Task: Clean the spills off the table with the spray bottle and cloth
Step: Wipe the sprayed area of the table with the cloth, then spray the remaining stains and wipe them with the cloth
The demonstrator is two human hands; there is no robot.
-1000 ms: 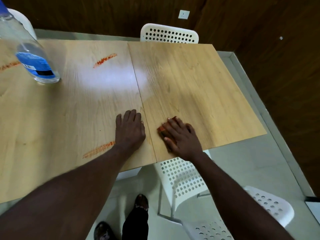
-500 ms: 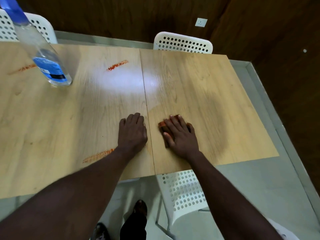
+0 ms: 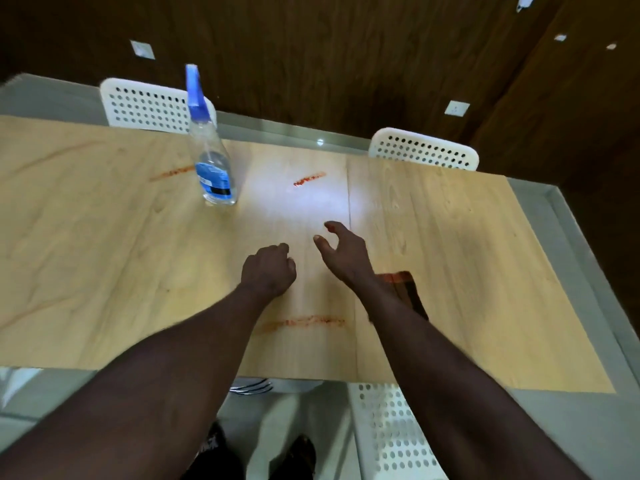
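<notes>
table (image 3: 450,258): pale wood-grain laminate, smooth, sheen with a white glare patch at 12 o'clock of the hands | spray bottle (image 3: 213,168): clear glossy plastic, blue plastic nozzle, blue printed label | cloth (image 3: 405,289): matt woven fabric, dark with orange-red | chairs (image 3: 149,105): white perforated plastic, matt | wall (image 3: 346,64): dark wood panelling

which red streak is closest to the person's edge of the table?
The long red streak between the forearms, near the table's front edge. The other two streaks lie far back, either side of the spray bottle.
</notes>
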